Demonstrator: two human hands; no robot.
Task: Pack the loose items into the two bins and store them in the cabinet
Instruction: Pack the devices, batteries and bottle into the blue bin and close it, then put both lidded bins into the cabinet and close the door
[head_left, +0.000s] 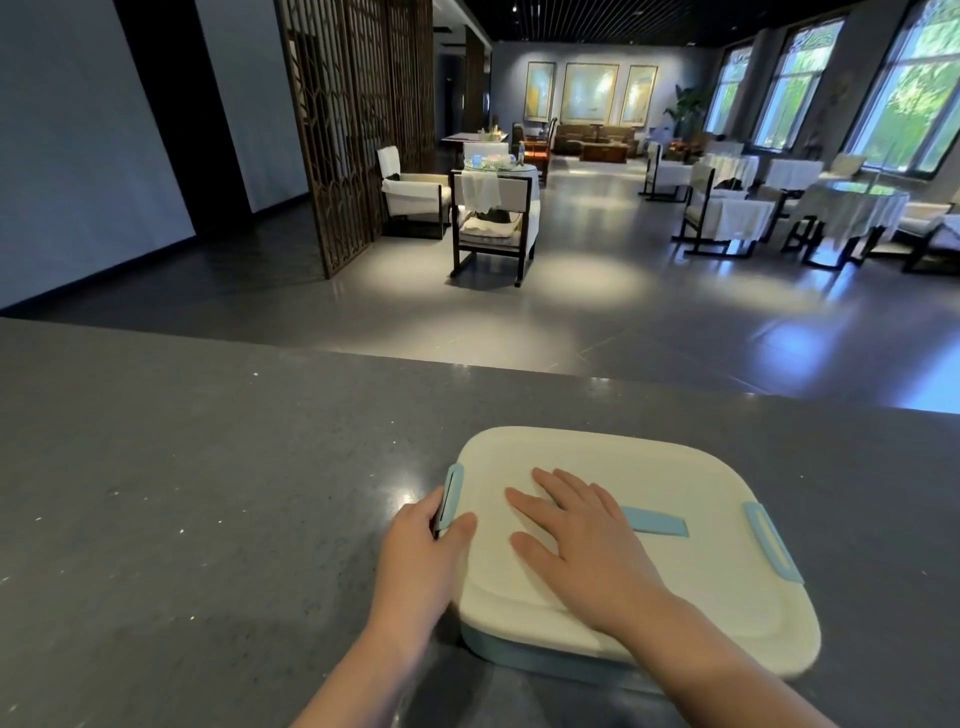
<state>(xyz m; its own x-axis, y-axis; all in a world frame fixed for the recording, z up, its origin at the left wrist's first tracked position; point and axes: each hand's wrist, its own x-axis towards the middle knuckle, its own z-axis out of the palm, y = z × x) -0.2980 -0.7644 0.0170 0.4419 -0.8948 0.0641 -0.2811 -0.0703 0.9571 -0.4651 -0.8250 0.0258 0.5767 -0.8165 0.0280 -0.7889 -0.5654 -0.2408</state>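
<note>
A pale blue bin with a cream lid (691, 467) sits on the dark grey counter (182, 467), right of centre. My right hand (576, 535) lies flat on the lid, fingers straight, covering part of the blue handle (657, 522) in the lid's middle. My left hand (423, 551) grips the blue latch (451, 493) on the bin's left side, thumb over the lid's edge. A second blue latch (774, 540) lies along the right edge. The bin's contents are hidden under the lid.
The counter's far edge (467, 366) runs across the view, with a lounge floor beyond it. Chairs and covered tables (493, 218) stand far off. A wooden lattice screen (358, 130) stands at the left.
</note>
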